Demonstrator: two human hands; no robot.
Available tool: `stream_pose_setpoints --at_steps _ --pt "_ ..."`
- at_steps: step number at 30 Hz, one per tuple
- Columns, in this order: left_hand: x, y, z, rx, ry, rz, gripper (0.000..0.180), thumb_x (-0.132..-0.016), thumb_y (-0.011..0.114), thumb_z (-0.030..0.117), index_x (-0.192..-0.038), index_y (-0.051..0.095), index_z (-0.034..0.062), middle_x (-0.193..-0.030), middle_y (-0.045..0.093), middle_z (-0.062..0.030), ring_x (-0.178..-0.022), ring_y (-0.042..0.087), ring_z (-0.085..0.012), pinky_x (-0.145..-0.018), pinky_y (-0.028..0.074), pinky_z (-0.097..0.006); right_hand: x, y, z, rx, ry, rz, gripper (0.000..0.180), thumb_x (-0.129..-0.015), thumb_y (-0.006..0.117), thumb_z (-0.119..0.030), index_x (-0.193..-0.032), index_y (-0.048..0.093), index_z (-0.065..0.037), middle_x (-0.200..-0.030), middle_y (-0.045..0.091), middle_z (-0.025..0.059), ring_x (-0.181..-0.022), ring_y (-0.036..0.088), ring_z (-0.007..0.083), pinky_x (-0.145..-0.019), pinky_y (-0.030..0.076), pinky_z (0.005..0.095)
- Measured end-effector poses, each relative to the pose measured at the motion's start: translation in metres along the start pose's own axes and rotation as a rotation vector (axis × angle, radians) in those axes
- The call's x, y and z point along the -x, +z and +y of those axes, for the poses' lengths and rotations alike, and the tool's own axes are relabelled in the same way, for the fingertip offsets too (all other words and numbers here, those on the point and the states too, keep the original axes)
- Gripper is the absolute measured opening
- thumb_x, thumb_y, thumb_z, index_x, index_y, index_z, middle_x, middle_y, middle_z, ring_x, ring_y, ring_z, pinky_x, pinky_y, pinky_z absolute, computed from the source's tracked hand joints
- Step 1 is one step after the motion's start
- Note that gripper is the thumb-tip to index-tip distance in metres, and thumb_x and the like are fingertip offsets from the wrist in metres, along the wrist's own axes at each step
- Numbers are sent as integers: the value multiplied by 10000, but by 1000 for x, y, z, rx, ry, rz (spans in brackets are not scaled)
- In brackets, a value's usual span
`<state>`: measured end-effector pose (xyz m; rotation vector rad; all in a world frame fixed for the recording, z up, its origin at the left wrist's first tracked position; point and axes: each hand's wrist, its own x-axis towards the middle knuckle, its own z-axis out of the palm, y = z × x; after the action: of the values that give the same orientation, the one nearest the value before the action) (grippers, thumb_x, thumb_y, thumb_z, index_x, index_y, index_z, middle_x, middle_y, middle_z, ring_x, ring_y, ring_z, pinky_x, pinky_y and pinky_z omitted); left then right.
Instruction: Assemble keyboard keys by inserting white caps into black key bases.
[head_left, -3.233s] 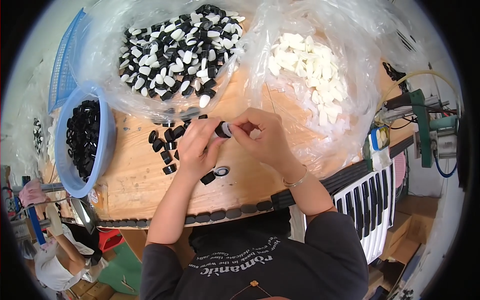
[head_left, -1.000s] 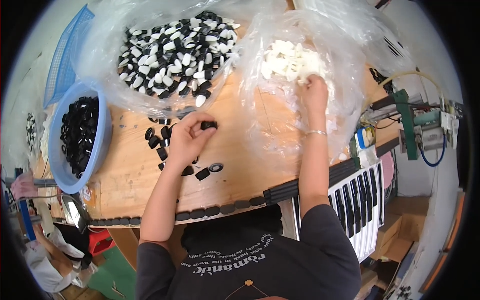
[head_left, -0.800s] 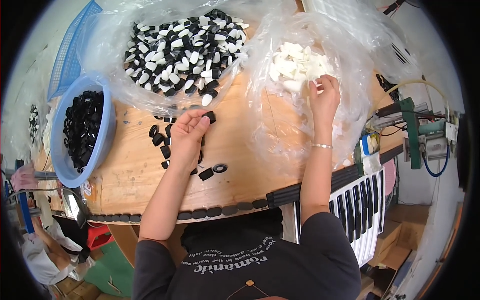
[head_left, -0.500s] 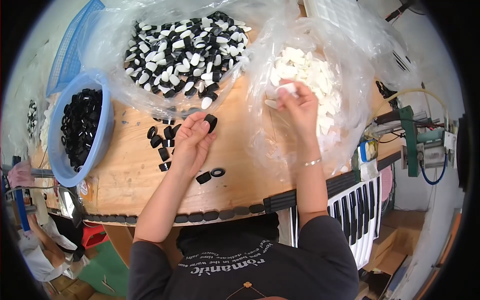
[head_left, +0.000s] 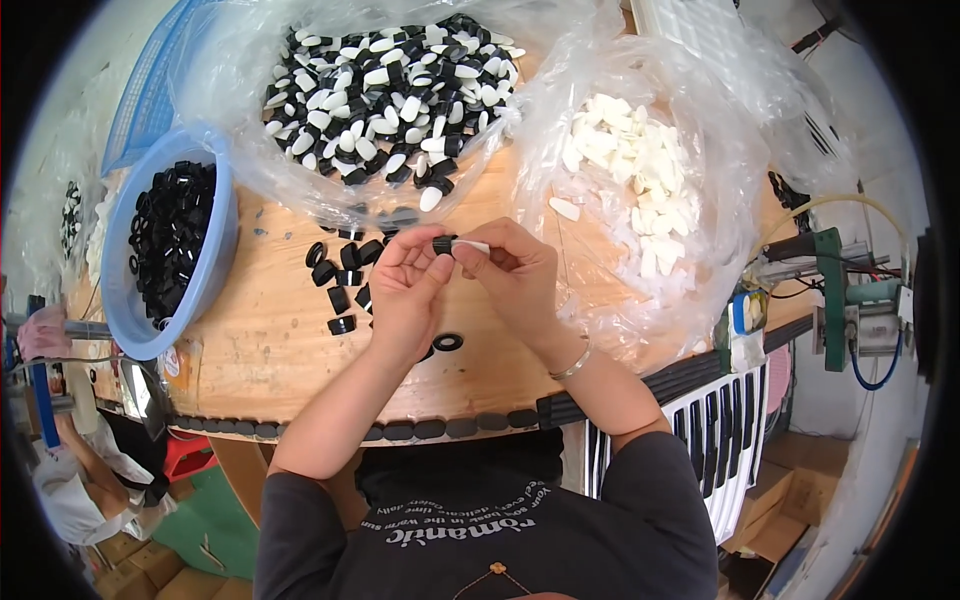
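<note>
My left hand (head_left: pixel 408 295) pinches a short black ring-shaped cap (head_left: pixel 442 244) over the middle of the table. A white, flat, tongue-shaped insert (head_left: pixel 472 245) sits between the fingers of my right hand (head_left: pixel 518 280). Both hands meet, and the insert's inner end is at the cap; fingers hide how far in it goes. Left of my left hand lie several loose black caps (head_left: pixel 342 325), and a black ring (head_left: pixel 448 342) lies by my wrist. Beyond my hands, a heap of black caps with white inserts (head_left: pixel 400 105) rests on clear plastic. Loose white inserts (head_left: pixel 650 190) fill another plastic bag to the right.
A light blue basin (head_left: pixel 228 215) of black caps stands at the left, with a blue basket (head_left: pixel 145 95) behind it. A green-framed metal device (head_left: pixel 828 290) is at the right. Dark padding (head_left: pixel 460 427) lines the table's near edge. Another person's arm (head_left: pixel 88 460) shows at lower left.
My right hand has come left from the white heap with an insert and met my left hand at the cap. My left hand still holds the cap. The view has shifted slightly.
</note>
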<state>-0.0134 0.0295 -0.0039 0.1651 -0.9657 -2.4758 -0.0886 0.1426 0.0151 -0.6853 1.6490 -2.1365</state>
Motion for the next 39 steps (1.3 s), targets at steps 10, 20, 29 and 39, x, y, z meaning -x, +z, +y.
stream_pose_setpoints --at_steps 10,20,29,39 --pt "-1 8 12 -399 250 -51 179 -836 568 -152 -987 557 -57 -1083 625 -116 -873 603 -94 -750 485 -187 -7 -7 6 -312 179 -201 189 -888 619 -45 -1055 637 41 -1133 533 73 -948 582 145 -815 529 276" --pt "-1 6 18 -650 265 -102 140 -866 544 -118 -972 584 -36 -1058 612 -94 -814 585 -73 -703 478 -179 -6 -16 11 182 -113 -161 155 -836 668 1 -991 663 -4 -1103 549 81 -944 564 138 -773 509 250" --pt "-6 5 19 -820 330 -213 125 -874 458 -111 -928 476 0 -978 524 -77 -754 477 -87 -666 402 -192 -10 -11 -2 403 -391 -251 138 -800 695 23 -930 648 9 -1036 587 76 -897 562 116 -748 450 204" --pt "-5 5 19 -677 183 -157 84 -913 474 -58 -943 476 21 -910 510 -21 -732 449 -56 -645 387 -192 -4 -9 -11 132 -86 -165 148 -809 684 41 -946 639 10 -1059 592 75 -892 561 95 -703 444 175"
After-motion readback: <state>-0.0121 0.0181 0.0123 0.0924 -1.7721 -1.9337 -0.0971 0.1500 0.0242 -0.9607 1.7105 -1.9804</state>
